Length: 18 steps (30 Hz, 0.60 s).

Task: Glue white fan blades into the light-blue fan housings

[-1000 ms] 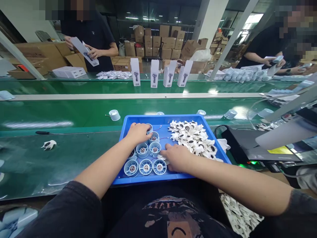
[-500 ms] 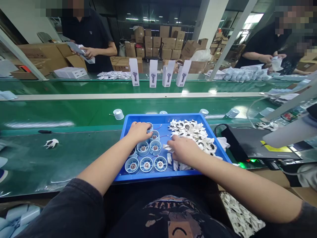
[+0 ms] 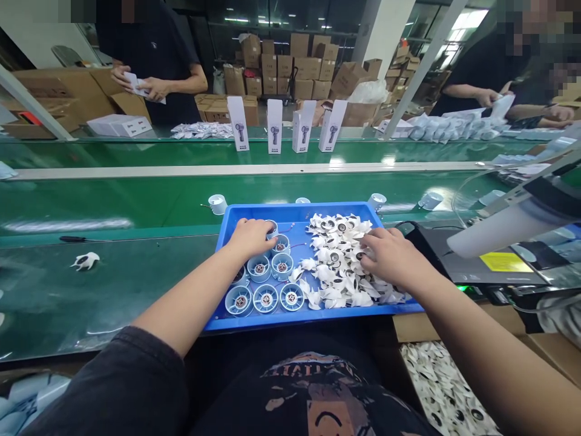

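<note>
My left hand [image 3: 252, 238] reaches over the left side of a blue tray [image 3: 363, 209]. Its fingers are curled around a pale-blue round fan housing [image 3: 272, 227] in the far row, hiding part of it. Several more such housings [image 3: 265, 299] with motor-like centres stand nearer me, some with thin wires. My right hand [image 3: 390, 254] is at the right edge of a pile of white fan impellers [image 3: 334, 257] with dark hubs. Its thumb and forefinger are apart, touching the pile, and I see nothing lifted between them.
Several pale-blue housings [image 3: 218, 204] stand along the green bench behind the tray. A lone impeller [image 3: 86, 261] and a screwdriver [image 3: 72, 238] lie left. A black box [image 3: 472, 260] is at right. White cartons [image 3: 274, 127] stand farther back. Two people handle items across the bench.
My right hand has moved from the left of the impeller pile to its right edge. Impellers now spread farther toward the housings and the tray's near side. My left hand stays on the far housing.
</note>
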Motion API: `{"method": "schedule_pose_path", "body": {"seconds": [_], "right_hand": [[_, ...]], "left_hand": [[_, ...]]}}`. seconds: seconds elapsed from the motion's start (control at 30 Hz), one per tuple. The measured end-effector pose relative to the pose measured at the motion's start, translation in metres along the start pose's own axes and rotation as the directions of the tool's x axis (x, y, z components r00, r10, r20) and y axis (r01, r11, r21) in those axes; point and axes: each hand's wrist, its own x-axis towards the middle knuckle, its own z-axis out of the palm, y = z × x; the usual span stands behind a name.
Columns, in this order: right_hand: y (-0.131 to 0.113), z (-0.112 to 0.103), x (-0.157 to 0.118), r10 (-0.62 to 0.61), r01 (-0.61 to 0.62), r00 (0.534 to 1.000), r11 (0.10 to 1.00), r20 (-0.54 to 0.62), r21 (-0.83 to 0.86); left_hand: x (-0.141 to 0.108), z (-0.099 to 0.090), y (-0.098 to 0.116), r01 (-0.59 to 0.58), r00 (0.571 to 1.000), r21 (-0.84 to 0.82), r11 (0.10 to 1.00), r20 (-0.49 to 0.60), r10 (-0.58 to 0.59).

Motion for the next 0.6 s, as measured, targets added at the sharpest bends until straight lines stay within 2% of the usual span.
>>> {"method": "schedule_pose_path", "body": {"seconds": [0.13,0.2,0.27,0.4,0.47,0.53,0.57,0.6], "right_hand": [[0.002,0.012,-0.002,-0.073,0.076,0.997,0.992,-0.038,0.1],[-0.007,0.012,-0.004,-0.099,0.109,0.993,0.984,-0.07,0.143],[-0.024,0.01,-0.004,-0.183,0.197,0.979,0.964,-0.091,0.178],[-0.055,0.018,-0.002,-0.46,0.459,0.886,0.86,-0.049,0.221],[-0.054,0.035,-0.002,-0.547,0.535,0.837,0.81,-0.021,0.238],[-0.042,0.061,-0.001,-0.619,0.611,0.783,0.75,-0.055,0.253],[-0.034,0.076,0.003,-0.636,0.656,0.753,0.705,-0.169,0.268],[-0.027,0.091,0.01,-0.647,0.698,0.716,0.66,-0.261,0.279]], "left_hand": [[-0.002,0.002,-0.002,-0.018,1.0,-0.022,1.0,-0.009,0.018],[-0.003,0.002,-0.002,-0.026,1.0,-0.035,0.999,-0.016,0.025],[-0.005,-0.003,-0.002,-0.038,0.999,-0.052,0.998,-0.035,0.037],[-0.027,-0.025,-0.008,-0.045,0.989,-0.093,0.995,-0.144,0.031],[-0.057,-0.037,-0.022,0.039,0.974,-0.119,0.992,-0.216,-0.065],[-0.102,-0.04,-0.045,0.225,0.93,-0.154,0.962,-0.261,-0.26],[-0.129,-0.037,-0.058,0.352,0.883,-0.173,0.92,-0.265,-0.388],[-0.16,-0.03,-0.071,0.49,0.814,-0.188,0.851,-0.252,-0.524]]}}
